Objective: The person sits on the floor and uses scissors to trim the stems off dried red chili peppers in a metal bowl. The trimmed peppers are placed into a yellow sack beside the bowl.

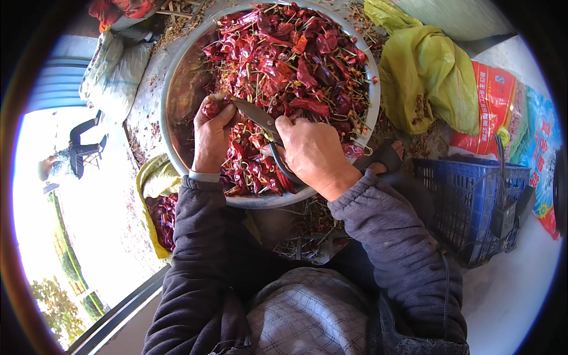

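A wide metal basin [184, 80] in front of me is heaped with dried red chili peppers [307, 77], many with pale stems. Over its left side, my left hand [212, 139] is closed on a dark red dried chili [214, 107]. My right hand [313, 151] grips a pair of scissors [255, 113] with dark handles. The blades point up and left, and their tips lie right by the fingertips of my left hand. Whether they touch the chili's stem cannot be made out. My right fingers partly hide the handles.
Right of the basin lie a yellow-green sack [429, 77] and a red printed bag [488, 106]. A blue plastic basket [467, 207] stands nearer me. At left, an open yellow sack [155, 183] holds more chilies. A person [74, 157] sits far left. Stem scraps litter the floor.
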Action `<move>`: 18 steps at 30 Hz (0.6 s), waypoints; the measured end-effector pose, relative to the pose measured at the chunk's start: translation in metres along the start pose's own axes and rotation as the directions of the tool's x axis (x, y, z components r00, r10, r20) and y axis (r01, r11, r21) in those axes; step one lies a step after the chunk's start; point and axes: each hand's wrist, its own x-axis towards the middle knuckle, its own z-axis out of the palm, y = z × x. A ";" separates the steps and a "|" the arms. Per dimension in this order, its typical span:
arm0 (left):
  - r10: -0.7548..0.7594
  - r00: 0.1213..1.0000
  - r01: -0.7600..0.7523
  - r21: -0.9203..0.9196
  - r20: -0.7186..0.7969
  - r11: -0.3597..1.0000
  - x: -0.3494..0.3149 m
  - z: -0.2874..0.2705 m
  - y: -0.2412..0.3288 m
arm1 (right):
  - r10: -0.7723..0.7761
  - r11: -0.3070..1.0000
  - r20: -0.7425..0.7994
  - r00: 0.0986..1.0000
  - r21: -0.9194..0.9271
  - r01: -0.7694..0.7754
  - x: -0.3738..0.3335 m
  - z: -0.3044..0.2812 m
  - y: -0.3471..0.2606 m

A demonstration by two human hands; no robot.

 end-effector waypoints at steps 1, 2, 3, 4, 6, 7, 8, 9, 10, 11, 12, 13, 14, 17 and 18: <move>-0.010 1.000 0.010 -0.008 -0.007 1.000 0.000 0.001 0.000 | 0.009 1.000 0.009 1.000 0.011 -0.009 -0.001 0.001 0.000; -0.025 1.000 0.025 -0.051 0.002 0.998 -0.001 0.002 0.000 | 0.016 1.000 0.015 1.000 0.025 -0.017 -0.002 0.001 -0.001; -0.040 0.999 0.041 -0.094 0.012 0.995 -0.001 0.003 0.000 | 0.023 0.999 0.021 1.000 0.040 -0.024 -0.003 0.002 -0.001; -0.057 0.998 0.059 -0.140 0.023 0.988 -0.002 0.004 0.000 | -0.002 0.999 -0.011 1.000 0.033 0.002 -0.003 0.003 0.000; -0.058 0.998 0.062 -0.151 0.032 0.987 -0.002 0.007 0.001 | -0.054 0.998 -0.074 0.996 0.018 0.056 -0.004 0.004 0.000; -0.056 0.998 0.062 -0.158 0.041 0.986 -0.002 0.008 0.001 | -0.032 0.999 -0.066 0.997 0.019 0.033 -0.005 0.005 0.000; -0.073 0.997 0.077 -0.160 0.030 0.984 -0.003 0.010 0.002 | -0.009 1.000 -0.058 0.998 0.019 0.010 -0.005 0.006 0.000; -0.087 0.996 0.090 -0.163 0.024 0.982 -0.004 0.011 0.002 | 0.014 1.000 -0.049 0.999 0.019 -0.013 -0.004 0.006 0.000; -0.096 0.995 0.099 -0.169 0.021 0.981 -0.004 0.012 0.001 | 0.011 1.000 -0.061 0.998 0.000 -0.012 -0.004 0.007 0.000; -0.110 0.994 0.111 -0.177 0.016 0.978 -0.005 0.013 0.001 | 0.010 1.000 -0.074 0.997 -0.018 -0.011 -0.003 0.007 0.000; -0.119 0.993 0.120 -0.187 0.015 0.975 -0.005 0.013 0.001 | 0.013 0.999 -0.091 0.996 -0.036 -0.016 -0.003 0.007 0.000; -0.129 0.991 0.130 -0.197 0.016 0.972 -0.006 0.014 0.000 | 0.014 0.999 -0.067 0.998 -0.039 -0.016 -0.002 0.007 0.001; -0.132 0.991 0.133 -0.203 0.020 0.970 -0.006 0.014 0.000 | 0.018 0.999 -0.048 0.999 -0.041 -0.020 -0.002 0.007 0.000; -0.139 0.990 0.143 -0.224 0.031 0.964 -0.006 0.014 0.000 | 0.006 0.997 -0.026 1.000 -0.071 -0.008 -0.004 0.007 0.000; -0.143 0.989 0.147 -0.231 0.034 0.962 -0.006 0.013 0.000 | -0.002 0.996 -0.024 1.000 -0.086 0.000 -0.004 0.007 -0.001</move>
